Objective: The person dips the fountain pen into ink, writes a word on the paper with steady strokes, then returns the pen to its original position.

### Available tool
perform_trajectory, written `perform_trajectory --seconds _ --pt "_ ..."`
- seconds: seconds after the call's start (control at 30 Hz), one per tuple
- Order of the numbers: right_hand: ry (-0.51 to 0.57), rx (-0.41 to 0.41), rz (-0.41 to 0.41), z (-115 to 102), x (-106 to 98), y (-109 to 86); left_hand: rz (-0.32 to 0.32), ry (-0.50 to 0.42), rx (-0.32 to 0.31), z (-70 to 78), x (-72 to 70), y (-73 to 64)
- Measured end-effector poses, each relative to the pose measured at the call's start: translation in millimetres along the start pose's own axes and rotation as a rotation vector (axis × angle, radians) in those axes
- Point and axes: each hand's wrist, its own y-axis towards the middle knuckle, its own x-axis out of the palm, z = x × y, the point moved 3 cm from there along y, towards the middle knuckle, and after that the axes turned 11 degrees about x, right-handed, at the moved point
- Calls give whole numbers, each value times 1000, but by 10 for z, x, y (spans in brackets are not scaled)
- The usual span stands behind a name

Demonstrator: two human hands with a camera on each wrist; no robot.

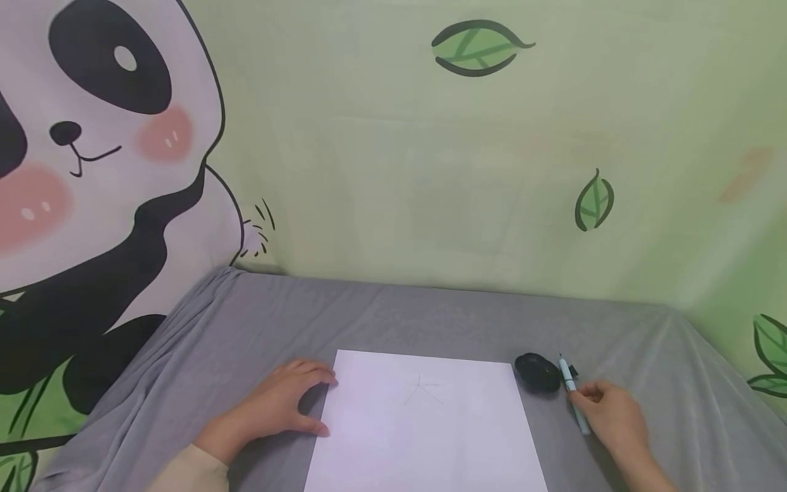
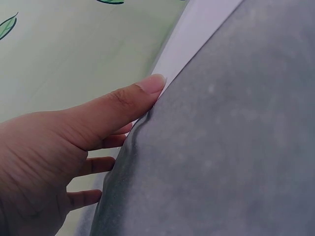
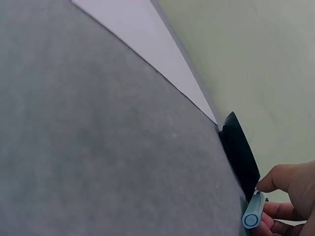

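A white sheet of paper (image 1: 424, 437) lies on the grey cloth, with a few thin lines drawn near its top. My left hand (image 1: 279, 403) rests at the paper's left edge, thumb and fingers spread, the thumb tip (image 2: 153, 83) touching the edge. To the right of the paper, my right hand (image 1: 615, 417) pinches a light blue pen (image 1: 581, 417) between thumb and fingers. The pen's tip points away from me. Just left of the pen sits a rounded black object (image 1: 537, 373), which looks like a computer mouse; the right wrist view shows it (image 3: 238, 152) edge-on.
Grey cloth (image 1: 381, 307) covers the table, wrinkled at the left and right. Behind it stands a pale green wall (image 1: 369, 171) with a painted panda (image 1: 123, 171) at the left and several painted leaves.
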Motion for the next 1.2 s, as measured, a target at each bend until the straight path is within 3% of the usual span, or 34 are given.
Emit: perform_trajectory --seconds 0.4,0.73,1.2 --pt "-9 -18 -7 -17 3 20 -22 -12 -13 -40 31 -10" --pt "-9 -12 4 -25 32 49 5 1 40 -50 3 2" --pt "6 -3 -16 -68 -15 71 -2 -8 0 -66 7 22"
